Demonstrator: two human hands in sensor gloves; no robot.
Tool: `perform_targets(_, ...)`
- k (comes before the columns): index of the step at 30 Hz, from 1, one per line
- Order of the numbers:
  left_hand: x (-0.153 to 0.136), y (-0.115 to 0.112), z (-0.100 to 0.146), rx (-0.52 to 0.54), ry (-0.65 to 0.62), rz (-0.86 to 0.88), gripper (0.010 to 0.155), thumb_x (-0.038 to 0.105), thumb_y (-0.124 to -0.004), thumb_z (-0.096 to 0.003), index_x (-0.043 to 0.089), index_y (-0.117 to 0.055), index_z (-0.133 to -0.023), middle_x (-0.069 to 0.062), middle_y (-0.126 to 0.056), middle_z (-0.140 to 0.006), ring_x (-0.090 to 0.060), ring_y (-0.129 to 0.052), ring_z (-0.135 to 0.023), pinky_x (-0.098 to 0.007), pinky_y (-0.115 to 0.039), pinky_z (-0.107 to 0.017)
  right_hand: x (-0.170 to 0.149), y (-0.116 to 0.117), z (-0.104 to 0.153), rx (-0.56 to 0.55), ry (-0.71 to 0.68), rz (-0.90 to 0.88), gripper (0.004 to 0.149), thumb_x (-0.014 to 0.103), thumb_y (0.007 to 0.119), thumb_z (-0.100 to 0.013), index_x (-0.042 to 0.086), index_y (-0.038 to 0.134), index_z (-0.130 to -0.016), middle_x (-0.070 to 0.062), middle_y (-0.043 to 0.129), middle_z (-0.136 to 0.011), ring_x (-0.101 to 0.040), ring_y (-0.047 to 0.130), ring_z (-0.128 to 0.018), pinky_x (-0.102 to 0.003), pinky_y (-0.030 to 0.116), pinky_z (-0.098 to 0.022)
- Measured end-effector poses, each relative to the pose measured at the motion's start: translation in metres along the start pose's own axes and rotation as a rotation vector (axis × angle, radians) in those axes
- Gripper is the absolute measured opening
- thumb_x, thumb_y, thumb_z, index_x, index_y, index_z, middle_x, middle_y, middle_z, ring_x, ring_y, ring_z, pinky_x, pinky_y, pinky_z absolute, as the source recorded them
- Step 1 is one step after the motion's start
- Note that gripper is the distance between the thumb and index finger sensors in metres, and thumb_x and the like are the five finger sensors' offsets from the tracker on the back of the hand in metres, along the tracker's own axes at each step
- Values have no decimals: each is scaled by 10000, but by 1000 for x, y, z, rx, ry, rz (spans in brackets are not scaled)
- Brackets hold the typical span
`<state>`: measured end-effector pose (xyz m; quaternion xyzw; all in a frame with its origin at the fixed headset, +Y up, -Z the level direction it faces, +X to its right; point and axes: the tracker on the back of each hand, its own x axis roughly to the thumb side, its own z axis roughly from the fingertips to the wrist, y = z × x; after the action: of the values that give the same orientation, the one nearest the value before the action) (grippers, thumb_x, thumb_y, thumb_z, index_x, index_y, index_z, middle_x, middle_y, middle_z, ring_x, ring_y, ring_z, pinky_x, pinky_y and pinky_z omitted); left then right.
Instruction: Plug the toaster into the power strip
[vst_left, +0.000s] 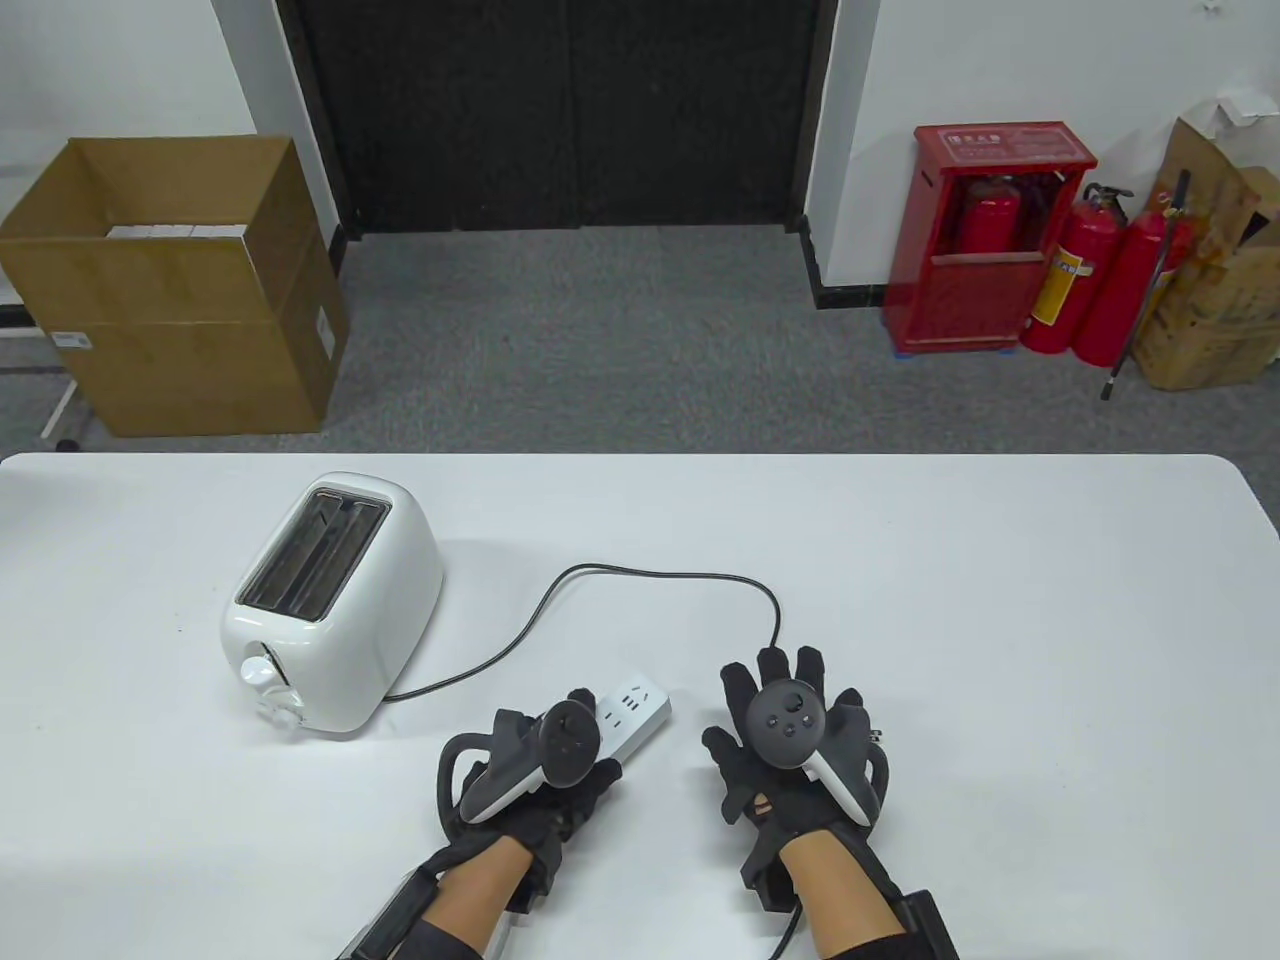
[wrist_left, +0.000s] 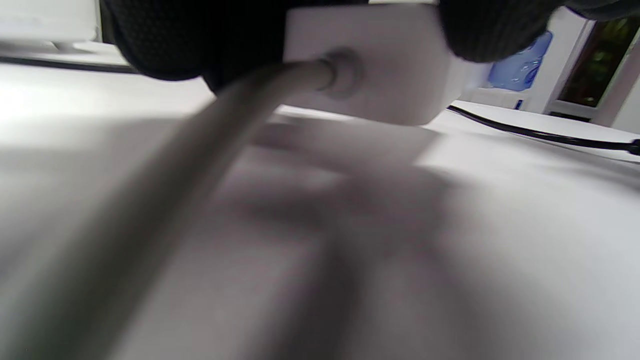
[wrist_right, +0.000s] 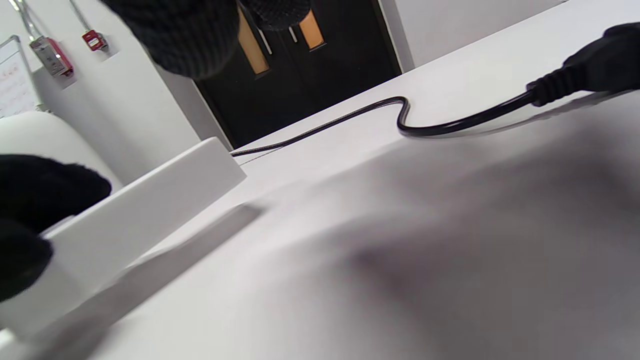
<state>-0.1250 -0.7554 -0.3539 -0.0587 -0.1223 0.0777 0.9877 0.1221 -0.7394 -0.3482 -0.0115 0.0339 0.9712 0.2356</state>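
A white toaster stands on the left of the white table. Its black cord loops right and ends under my right hand. In the right wrist view the black plug lies on the table at the right edge, and my fingers hang above the table without touching it. That hand is spread open. My left hand grips the near end of the white power strip. The left wrist view shows that end, with its white cable, held between my fingers.
A cardboard box stands on the floor beyond the table's left. A red extinguisher cabinet and extinguishers are at the far right. White tabletop stretches to the right of my hands.
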Motion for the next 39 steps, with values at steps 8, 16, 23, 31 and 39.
perform_targets(8,2,-4,-1,-29,-13,-6,785,636,-718,-446,235,-459,-1069,-20,-736,-1043,-241,-891,-849,-475,-774,-662,-10,-4,-3,-28,66,-10,719,491,769,-423,301,494,-1060,-60,345,-1191,-395,96,-1058,-738,126,-644)
perform_targets(16,-1,-8,-2,-83,-29,29,727,579,-716,-468,248,-475,-1069,-33,-708,-1072,-265,-858,-878,-492,-752,-671,-23,-25,-6,-87,122,-57,729,474,800,-416,293,505,-1057,-63,372,-1186,-410,140,-1061,-739,160,-654)
perform_targets(23,-3,-11,1,-115,-18,147,688,457,-719,-482,234,-461,-1079,-76,-631,-1109,-346,-757,-922,-552,-681,-681,-45,-37,-20,-48,241,-25,631,338,829,-433,242,616,-1020,-115,571,-1119,-457,377,-1030,-711,356,-674)
perform_targets(31,-5,-11,1,-123,-15,150,687,447,-723,-480,243,-462,-1082,-73,-623,-1116,-346,-748,-931,-577,-665,-685,-55,-13,-36,214,338,247,597,238,820,-450,283,635,-1015,-99,566,-1124,-446,416,-1002,-689,396,-679)
perform_targets(39,-7,-10,0,-121,-13,172,683,442,-743,-474,251,-489,-1078,-76,-641,-1108,-341,-758,-922,-552,-682,-679,-42,12,-45,214,312,541,602,238,796,-466,293,581,-1026,-110,633,-1078,-448,529,-958,-654,488,-675)
